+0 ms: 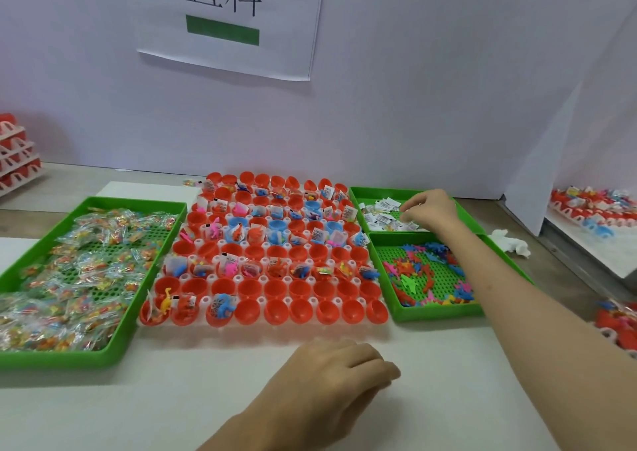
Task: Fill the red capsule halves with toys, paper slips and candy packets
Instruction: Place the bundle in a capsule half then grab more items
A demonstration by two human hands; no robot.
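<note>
Hovering at two o'clock, our right hand [427, 211] curls its fingers over the paper slips [381, 215]; whether it pinches one, we cannot tell. Thin, light, floppy: we judge an edge pinch best. Our left hand [331, 378] rests loosely curled, empty, at six o'clock.

Red capsule halves [275, 288], a few blue halves [277, 225], green grid-holed trays [62, 359], white paper slips [382, 216] printed black, multicoloured toys [418, 271], clear candy packets [69, 278] with bright sweets
</note>
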